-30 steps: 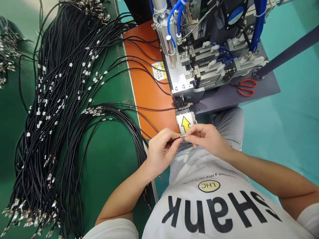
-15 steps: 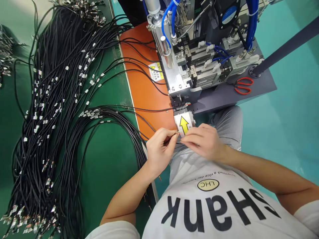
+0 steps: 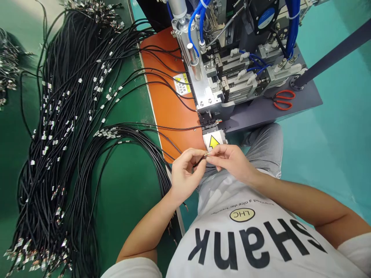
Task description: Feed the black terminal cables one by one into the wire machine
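Note:
Between thumb and fingers, my left hand pinches a black cable close to its stripped end. My right hand meets it from the right, its fingertips closed on the thin wires that stick out of that end. Just beyond both hands is a white block with a yellow arrow, partly covered by my right fingers. Another black cable lies across the orange plate, its bare wire end resting in the dark holder beyond the block.
A machine with cylinders and blue hoses stands ahead. Red-handled scissors lie on its dark base. A large bundle of black cables with white tags covers the green table at left; a smaller bundle curves beside the plate.
My right hand has moved slightly left, onto the wires at the cable end. It was blurred by motion before. My left hand holds the cable in nearly the same place.

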The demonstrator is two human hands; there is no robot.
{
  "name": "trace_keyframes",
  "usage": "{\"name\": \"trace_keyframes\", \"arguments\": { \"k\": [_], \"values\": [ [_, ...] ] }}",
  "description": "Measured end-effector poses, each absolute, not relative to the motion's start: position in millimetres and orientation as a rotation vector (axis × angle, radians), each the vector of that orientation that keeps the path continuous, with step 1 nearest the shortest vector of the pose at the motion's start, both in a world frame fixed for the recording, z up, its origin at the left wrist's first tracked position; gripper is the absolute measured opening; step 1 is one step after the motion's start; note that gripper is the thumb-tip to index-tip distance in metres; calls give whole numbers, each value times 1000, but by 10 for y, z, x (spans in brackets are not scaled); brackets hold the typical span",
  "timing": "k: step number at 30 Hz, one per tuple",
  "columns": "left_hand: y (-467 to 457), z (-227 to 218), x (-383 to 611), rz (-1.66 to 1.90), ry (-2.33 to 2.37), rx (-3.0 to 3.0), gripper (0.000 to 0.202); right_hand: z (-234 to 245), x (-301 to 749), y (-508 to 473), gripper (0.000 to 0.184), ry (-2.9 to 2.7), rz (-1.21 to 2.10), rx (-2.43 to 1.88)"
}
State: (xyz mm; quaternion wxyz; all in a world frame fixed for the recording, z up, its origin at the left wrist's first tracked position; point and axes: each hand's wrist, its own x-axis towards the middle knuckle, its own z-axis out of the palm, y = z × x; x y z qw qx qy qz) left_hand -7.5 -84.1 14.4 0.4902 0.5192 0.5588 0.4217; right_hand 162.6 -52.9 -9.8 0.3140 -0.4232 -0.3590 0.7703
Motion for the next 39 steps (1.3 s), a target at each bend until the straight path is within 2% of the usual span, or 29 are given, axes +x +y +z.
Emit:
{"name": "trace_keyframes", "arguments": {
  "k": [8,18,32,39],
  "values": [
    [-786,218,-85,1014,1270,1008,9,-40,1751,-453,20,-1173,1962,-1196],
    [-783,251,-105,991,1256,1028,9,-56,1776,-400,17,-1148,2059,-1012],
    [-740,207,-202,965,1140,906,9,-103,1657,-509,12,-1535,1494,-908],
    [-726,243,-200,949,1155,896,12,-57,1692,-472,8,-1500,1505,-934]
  ]
}}
